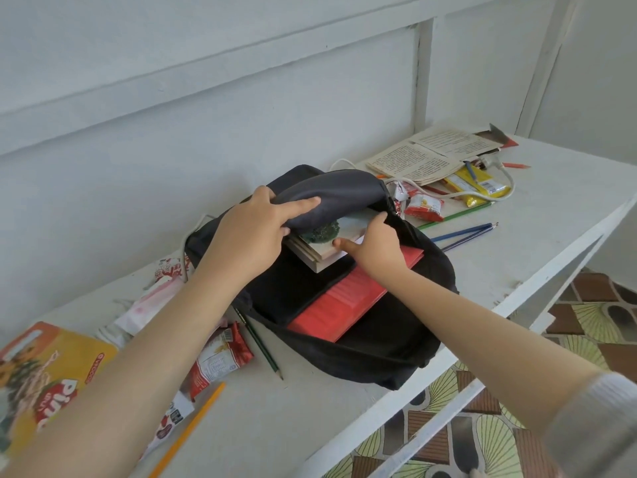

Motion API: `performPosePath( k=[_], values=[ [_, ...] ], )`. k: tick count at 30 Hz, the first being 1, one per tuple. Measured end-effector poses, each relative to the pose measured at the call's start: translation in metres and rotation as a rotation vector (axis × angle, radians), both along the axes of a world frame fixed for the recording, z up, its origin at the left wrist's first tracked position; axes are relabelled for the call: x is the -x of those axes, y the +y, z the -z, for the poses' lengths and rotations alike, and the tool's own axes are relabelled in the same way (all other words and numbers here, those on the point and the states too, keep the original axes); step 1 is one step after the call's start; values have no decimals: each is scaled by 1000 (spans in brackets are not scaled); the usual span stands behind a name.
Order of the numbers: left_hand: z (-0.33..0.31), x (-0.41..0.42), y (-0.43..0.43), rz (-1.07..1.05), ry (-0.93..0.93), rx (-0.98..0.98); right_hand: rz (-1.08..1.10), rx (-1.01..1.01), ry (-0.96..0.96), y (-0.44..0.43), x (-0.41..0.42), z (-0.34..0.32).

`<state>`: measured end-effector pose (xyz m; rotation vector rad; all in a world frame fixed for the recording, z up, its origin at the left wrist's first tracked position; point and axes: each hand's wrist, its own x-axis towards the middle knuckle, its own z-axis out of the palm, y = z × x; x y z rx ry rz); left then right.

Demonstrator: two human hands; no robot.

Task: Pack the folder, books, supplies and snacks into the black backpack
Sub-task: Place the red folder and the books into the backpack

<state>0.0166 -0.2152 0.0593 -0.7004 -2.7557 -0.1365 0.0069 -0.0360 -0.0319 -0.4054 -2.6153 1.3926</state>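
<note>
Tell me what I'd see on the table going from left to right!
Yellow snack bag → red snack packet → green pencil → red folder in the black backpack → blue pencils → red pencil.

Two slim arms, left hand (251,232) and right hand (375,246) bare, left forearm (138,357) uncovered to the picture's edge, right forearm (482,326) bare up to a light grey ribbed knit sleeve (599,419), blurred near the corner

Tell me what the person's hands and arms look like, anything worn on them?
Both the left hand and right hand are bare: no gloves, rings or watch show. Both forearms are uncovered. A light grey ribbed knit sleeve sits high on the right arm.
</note>
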Motion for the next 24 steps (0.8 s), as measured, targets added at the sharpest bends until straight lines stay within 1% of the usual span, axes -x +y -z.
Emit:
performPosePath(
  k=[8,12,15,21,24],
  values=[
    [4,-2,1,16,-11,-8,53,93,-66,-8,10,10],
    [5,-2,-1,19,-21,0,50,103,-30,-11,11,12],
    [5,-2,-2,16,-21,-5,25,71,-26,-9,7,13],
    [7,4,-3,28,-34,-13,-36,-94,-19,-8,2,16],
    [9,6,-3,38,-19,-5,-28,-98,-40,-7,3,13]
  ],
)
